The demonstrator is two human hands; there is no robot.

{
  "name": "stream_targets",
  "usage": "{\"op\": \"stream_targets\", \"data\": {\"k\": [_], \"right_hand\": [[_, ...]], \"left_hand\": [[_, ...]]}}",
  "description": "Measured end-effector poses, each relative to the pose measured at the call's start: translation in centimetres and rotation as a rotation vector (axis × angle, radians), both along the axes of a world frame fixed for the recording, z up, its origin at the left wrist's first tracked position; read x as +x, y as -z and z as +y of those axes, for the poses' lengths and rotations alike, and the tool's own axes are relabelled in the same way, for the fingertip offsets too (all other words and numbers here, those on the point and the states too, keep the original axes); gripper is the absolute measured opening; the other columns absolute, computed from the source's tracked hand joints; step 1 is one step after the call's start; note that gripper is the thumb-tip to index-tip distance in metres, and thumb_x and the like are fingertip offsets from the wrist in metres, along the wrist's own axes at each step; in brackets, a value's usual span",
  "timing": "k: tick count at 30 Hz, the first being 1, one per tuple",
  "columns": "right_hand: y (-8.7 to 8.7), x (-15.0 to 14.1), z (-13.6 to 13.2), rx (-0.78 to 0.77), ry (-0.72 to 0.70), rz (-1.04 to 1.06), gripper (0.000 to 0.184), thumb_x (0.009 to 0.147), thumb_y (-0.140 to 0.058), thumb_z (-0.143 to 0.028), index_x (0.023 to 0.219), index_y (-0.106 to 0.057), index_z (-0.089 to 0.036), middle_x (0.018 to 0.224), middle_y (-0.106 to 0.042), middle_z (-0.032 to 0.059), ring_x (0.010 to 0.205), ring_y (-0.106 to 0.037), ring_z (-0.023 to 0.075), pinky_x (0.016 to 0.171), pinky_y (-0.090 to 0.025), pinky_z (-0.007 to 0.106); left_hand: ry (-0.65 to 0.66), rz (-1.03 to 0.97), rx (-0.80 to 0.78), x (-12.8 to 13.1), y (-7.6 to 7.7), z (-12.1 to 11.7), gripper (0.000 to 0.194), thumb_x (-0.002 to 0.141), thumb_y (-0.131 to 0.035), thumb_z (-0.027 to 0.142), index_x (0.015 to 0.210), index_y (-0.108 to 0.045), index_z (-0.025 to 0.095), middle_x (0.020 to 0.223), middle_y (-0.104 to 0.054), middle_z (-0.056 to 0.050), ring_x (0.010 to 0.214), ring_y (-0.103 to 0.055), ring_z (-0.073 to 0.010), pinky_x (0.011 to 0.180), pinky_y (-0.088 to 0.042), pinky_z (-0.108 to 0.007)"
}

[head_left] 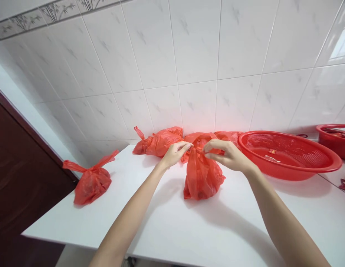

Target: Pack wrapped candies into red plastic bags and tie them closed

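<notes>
Red plastic bag (201,178), plump with contents that the film hides, stands on a white counter (78,218) at the centre of the frame, its gathered neck held up between two bare hands. The left hand (175,154) comes in from the near side, fingers pressed together on a twisted strip of the neck. The right hand (228,155) pinches the same neck between thumb and forefinger, its other fingers loosely curled and a little apart. Both hands are nearly touching above the bag. A tied red bag (91,183) with upswept ears sits well apart near the counter's left edge, and another knotted red bag (161,144) lies on its side against the wall, just behind the left hand. More red plastic (228,135) bunches beside a red plastic colander (286,155) to the right, with a red basin (332,139) of packets past it. White wall tiles (189,48) rise behind, a dark wooden door (22,163) at left
</notes>
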State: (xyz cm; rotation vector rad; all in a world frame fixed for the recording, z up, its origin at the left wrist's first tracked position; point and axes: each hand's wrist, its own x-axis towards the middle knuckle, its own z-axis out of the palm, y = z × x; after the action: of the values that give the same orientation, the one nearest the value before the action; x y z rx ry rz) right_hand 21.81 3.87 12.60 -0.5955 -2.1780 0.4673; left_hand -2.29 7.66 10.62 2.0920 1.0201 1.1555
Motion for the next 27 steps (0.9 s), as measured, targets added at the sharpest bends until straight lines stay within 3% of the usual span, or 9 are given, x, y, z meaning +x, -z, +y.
{"op": "stream_targets", "data": {"k": [3, 8, 12, 15, 19, 23, 27], "right_hand": [[-1.3, 1.4, -0.9, -0.173, -0.170, -0.192, 0.012, 0.092, -0.061, -0.028, 0.088, -0.068, -0.018, 0.089, -0.070, 0.0043, 0.082, -0.064, 0.0181, 0.076, -0.049, 0.032], [-2.3, 2.5, -1.8, -0.262, -0.307, -0.304, 0.010, 0.091, -0.063, -0.024, 0.086, -0.068, -0.017, 0.082, -0.068, 0.0026, 0.079, -0.060, 0.0152, 0.075, -0.046, 0.029], [-2.2, 2.6, -1.9, -0.339, -0.347, -0.272, 0.009, 0.090, -0.065, -0.024, 0.084, -0.064, -0.017, 0.080, -0.063, 0.0007, 0.076, -0.057, 0.0130, 0.074, -0.046, 0.028], [-2.1, 2.7, -2.0, -0.387, -0.324, -0.142, 0.013, 0.086, -0.070, -0.024, 0.081, -0.060, -0.018, 0.079, -0.059, -0.0009, 0.074, -0.055, 0.0122, 0.072, -0.046, 0.027], [-2.0, 1.9, -2.4, -0.374, -0.297, 0.129, 0.016, 0.088, -0.070, -0.025, 0.079, -0.059, -0.018, 0.081, -0.061, 0.0014, 0.076, -0.059, 0.0141, 0.072, -0.051, 0.029], [-1.8, -0.4, -2.5, -0.229, -0.119, 0.397, 0.012, 0.087, -0.069, -0.022, 0.081, -0.059, -0.020, 0.091, -0.066, 0.0040, 0.087, -0.064, 0.0175, 0.075, -0.054, 0.031], [-1.2, -2.2, -2.4, -0.099, 0.035, 0.464, 0.009, 0.081, -0.061, -0.012, 0.079, -0.058, -0.020, 0.084, -0.065, 0.0007, 0.085, -0.064, 0.0164, 0.079, -0.053, 0.030]], "left_hand": [[-0.028, 0.064, 0.093, -1.5, 2.0, 0.6, 0.030, 0.089, -0.060, 0.042, 0.100, -0.077, 0.019, 0.102, -0.076, -0.007, 0.098, -0.069, -0.0229, 0.094, -0.054, -0.037], [-0.087, 0.048, 0.098, -3.0, 5.7, 1.1, 0.026, 0.087, -0.064, 0.041, 0.092, -0.078, 0.020, 0.096, -0.078, -0.007, 0.092, -0.071, -0.0225, 0.087, -0.056, -0.036], [-0.145, -0.030, 0.084, -3.0, 6.4, 1.2, 0.024, 0.084, -0.067, 0.041, 0.090, -0.078, 0.020, 0.095, -0.078, -0.008, 0.092, -0.072, -0.0231, 0.088, -0.057, -0.038], [-0.153, -0.134, 0.116, -2.1, 4.6, 0.9, 0.025, 0.081, -0.071, 0.039, 0.094, -0.077, 0.019, 0.097, -0.077, -0.008, 0.094, -0.072, -0.0233, 0.089, -0.058, -0.039], [-0.039, -0.250, 0.237, 0.0, 0.3, -0.9, 0.019, 0.083, -0.071, 0.027, 0.099, -0.074, 0.017, 0.097, -0.076, -0.007, 0.093, -0.071, -0.0202, 0.091, -0.059, -0.038], [0.098, -0.258, 0.371, 2.5, -3.3, -3.5, 0.013, 0.086, -0.070, 0.019, 0.098, -0.075, 0.019, 0.103, -0.070, -0.007, 0.096, -0.068, -0.0177, 0.086, -0.060, -0.033], [0.213, -0.202, 0.417, 3.8, -5.0, -5.0, 0.018, 0.088, -0.067, 0.015, 0.104, -0.073, 0.021, 0.106, -0.067, -0.006, 0.097, -0.067, -0.0171, 0.086, -0.060, -0.033]]}}
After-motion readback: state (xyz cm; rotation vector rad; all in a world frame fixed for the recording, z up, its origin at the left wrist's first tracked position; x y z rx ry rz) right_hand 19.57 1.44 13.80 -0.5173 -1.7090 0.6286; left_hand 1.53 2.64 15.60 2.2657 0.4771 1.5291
